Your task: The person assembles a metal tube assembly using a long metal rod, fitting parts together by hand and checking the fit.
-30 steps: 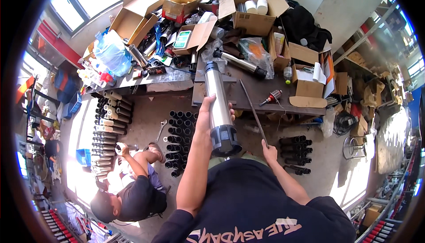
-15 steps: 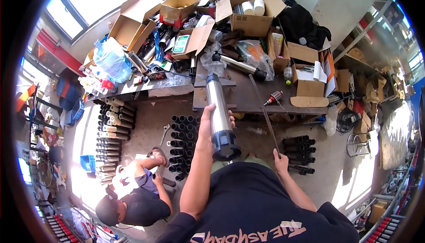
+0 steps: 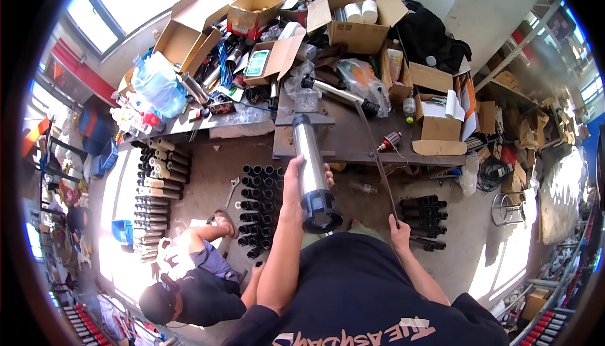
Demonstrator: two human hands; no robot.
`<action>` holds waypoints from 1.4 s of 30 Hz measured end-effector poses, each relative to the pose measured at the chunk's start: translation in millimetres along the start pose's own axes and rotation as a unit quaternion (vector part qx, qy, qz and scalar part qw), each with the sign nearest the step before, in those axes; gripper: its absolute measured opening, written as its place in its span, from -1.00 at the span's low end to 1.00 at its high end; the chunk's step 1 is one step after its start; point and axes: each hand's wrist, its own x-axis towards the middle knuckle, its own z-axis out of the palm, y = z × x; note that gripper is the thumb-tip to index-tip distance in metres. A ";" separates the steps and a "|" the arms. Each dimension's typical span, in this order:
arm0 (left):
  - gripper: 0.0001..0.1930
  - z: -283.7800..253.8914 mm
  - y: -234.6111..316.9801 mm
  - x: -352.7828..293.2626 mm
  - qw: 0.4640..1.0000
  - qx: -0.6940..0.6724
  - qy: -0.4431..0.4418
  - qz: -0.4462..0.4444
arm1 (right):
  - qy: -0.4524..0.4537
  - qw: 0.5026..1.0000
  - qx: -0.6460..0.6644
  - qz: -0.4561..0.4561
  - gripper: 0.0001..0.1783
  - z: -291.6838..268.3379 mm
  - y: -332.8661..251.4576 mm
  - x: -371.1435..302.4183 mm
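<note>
My left hand (image 3: 292, 181) is wrapped round a silver metal pump cylinder (image 3: 309, 155) with black ends. The cylinder is tilted, its slotted black end (image 3: 321, 213) near my body and its far end over the front of the workbench. In my right hand (image 3: 399, 235) I grip the near end of a long, thin metal bar (image 3: 380, 166). The bar slants away to the left, and its far tip is by another silver cylinder (image 3: 340, 92) lying on the bench. Between the bar and the bench's front edge sits a small red and silver motor part (image 3: 390, 140).
The workbench (image 3: 353, 135) carries open cardboard boxes (image 3: 356, 34), plastic bags and tools. Black tubes (image 3: 255, 204) stand in rows on the floor, and more (image 3: 425, 213) are at right. A co-worker (image 3: 205, 295) sits low at left, near a wrench (image 3: 233, 188).
The cylinder in my left hand has dropped slightly toward me. The bar in my right hand is nearly still. The co-worker's arm has shifted, and the dark tube by their hand no longer shows.
</note>
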 end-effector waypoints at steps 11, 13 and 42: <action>-0.40 -33.7 32.7 65.5 0.967 -0.252 -0.036 0.034 | -0.032 0.996 0.001 -0.082 -0.42 -26.0 -38.8 22.0; -0.46 -23.8 57.8 92.9 0.971 -0.226 -0.010 0.080 | -0.043 0.993 -0.010 -0.112 -0.46 -38.8 -56.0 39.8; -0.71 0.7 107.4 134.5 0.975 -0.172 0.129 -0.059 | 0.131 0.918 -0.290 -0.236 -0.70 -20.6 -266.9 81.8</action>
